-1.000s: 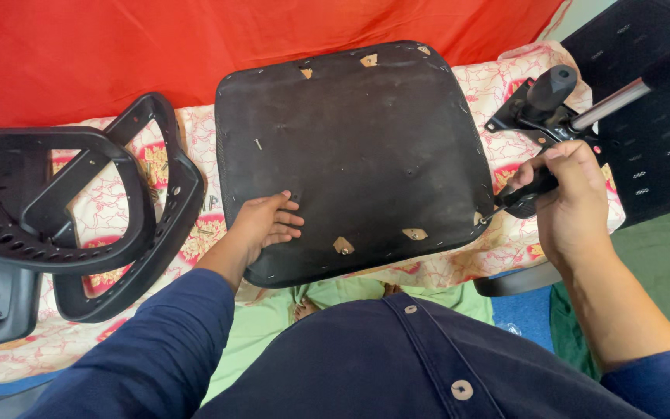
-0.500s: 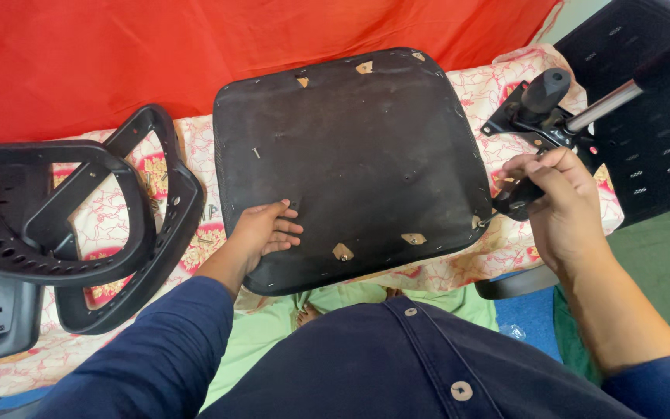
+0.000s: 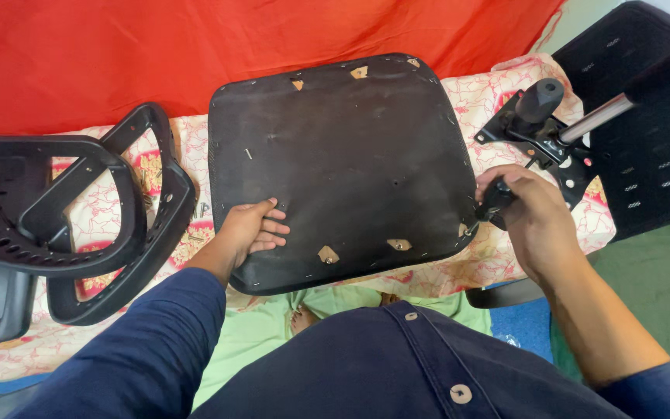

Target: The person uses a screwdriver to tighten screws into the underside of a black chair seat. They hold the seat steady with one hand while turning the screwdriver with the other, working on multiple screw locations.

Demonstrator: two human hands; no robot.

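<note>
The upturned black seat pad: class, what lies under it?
Under the seat pad lies a red-patterned cloth, showing around its edges. The left hand rests on the pad. Anything beneath its middle is hidden.

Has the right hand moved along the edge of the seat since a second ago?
Yes. The right hand has shifted from the metal bracket toward the seat base's near right corner.

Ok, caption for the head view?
Left hand steadies upturned chair seat; right hand grips black tool handle at its edge.
</note>
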